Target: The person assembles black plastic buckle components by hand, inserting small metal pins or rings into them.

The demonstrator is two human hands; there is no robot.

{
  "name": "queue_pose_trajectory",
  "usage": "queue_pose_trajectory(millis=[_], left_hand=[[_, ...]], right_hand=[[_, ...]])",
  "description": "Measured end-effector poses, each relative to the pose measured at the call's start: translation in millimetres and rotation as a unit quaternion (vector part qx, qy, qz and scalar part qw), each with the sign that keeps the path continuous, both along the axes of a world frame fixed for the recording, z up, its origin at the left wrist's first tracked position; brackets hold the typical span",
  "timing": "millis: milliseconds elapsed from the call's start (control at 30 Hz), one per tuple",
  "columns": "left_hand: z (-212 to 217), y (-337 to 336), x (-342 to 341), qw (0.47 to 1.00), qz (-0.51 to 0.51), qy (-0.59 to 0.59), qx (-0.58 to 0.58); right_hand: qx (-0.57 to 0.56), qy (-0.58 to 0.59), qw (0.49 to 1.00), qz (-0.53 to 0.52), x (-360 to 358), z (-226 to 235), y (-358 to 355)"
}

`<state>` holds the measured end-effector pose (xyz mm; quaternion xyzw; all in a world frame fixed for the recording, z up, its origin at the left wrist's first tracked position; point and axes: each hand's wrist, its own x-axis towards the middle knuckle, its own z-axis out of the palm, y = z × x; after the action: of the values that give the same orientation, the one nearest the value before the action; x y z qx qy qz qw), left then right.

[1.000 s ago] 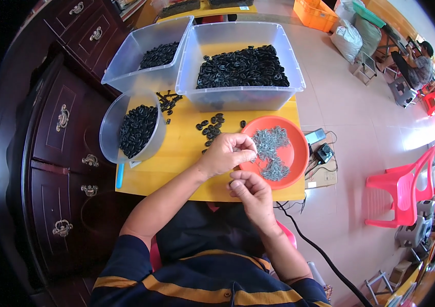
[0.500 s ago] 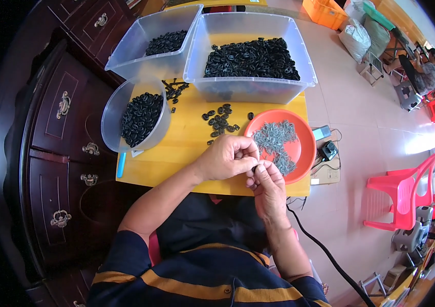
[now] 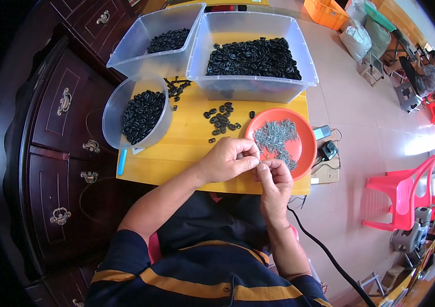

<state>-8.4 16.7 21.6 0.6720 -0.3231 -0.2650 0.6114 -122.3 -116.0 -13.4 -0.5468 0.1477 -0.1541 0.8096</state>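
The left hand and the right hand are meeting near the middle of the frame, just in front of the yellow table's lower right part. The left hand is keeping its thumb and forefinger in a narrow pinch, and the right hand is pinching narrowly against it, thumb toward forefinger (whether a small part is sitting between the fingertips, I cannot tell, since the fingers are hiding it). Just beyond them, right of centre, an orange-red dish is holding a heap of small silvery metal pieces; the hands are overlapping its lower left edge in view.

Loose black oval pieces are lying in a cluster above the left hand, and one single black piece is lying just beside the dish. Many more such pieces are filling part of the large clear bin at upper centre and the round clear tub at left. A second clear bin is standing at upper left, also holding black parts. Long dark parts are lying beside the tub.
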Motion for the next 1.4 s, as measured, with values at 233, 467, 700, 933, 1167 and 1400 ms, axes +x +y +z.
queue_pose_trajectory(millis=[233,467,700,933,1167,1400], left_hand=[[-2,12,0,0.998,0.004,0.061,-0.01],[-8,52,-1,0.995,0.043,0.087,0.017],[-16,54,-16,0.992,0.049,0.117,-0.002],[-11,45,-35,0.998,0.056,-0.024,0.002],[-13,40,-35,0.997,0.075,-0.009,-0.023],[-16,42,-35,0.995,0.095,0.019,-0.038]], right_hand=[[-0.146,-0.001,0.987,-0.07,6,0,-17],[-0.402,0.014,0.91,-0.103,11,-1,-30],[-0.211,0.011,0.977,0.023,5,-14,-14],[-0.006,0.034,0.991,0.126,-2,2,8],[0.05,0.052,0.99,0.119,-3,12,8],[0.057,0.049,0.986,0.148,-4,7,3]])
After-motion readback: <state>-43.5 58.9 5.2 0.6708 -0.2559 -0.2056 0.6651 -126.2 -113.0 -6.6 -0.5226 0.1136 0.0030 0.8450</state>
